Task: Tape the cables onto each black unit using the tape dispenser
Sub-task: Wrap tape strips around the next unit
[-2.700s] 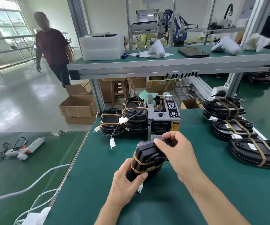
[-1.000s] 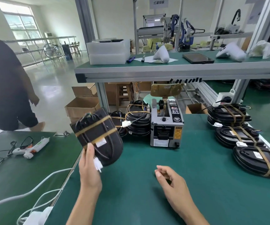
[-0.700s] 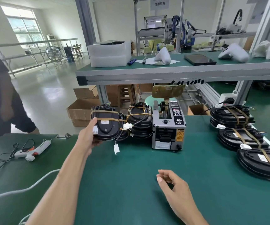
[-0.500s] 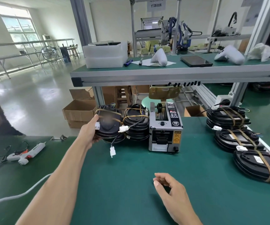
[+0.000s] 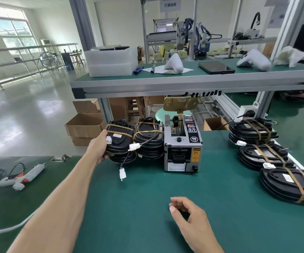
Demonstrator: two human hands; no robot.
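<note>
The left hand (image 5: 100, 147) reaches out to the far left part of the green bench (image 5: 147, 207) and grips a black unit (image 5: 120, 141) by its left edge, thumb on top and the other fingers curled under it. The unit lies flat on top of a short stack of like units, its long axis running away from the person toward the shelf frame, with 2 bands of tan tape across its far end and a white connector (image 5: 108, 140) against the thumb. A second stack (image 5: 148, 141) stands just beside it on the right, touching the tape dispenser (image 5: 183, 145), whose outlet faces the person. A cable with another white plug (image 5: 122, 174) hangs from the stacks onto the bench.

The right hand (image 5: 189, 218) hovers low over the near bench, holding nothing, fingers loosely curled with the thumb tip near the forefinger. 3 taped units (image 5: 268, 157) lie in a row on the right. A glue gun (image 5: 22, 177) lies on the neighbouring bench to the left.
</note>
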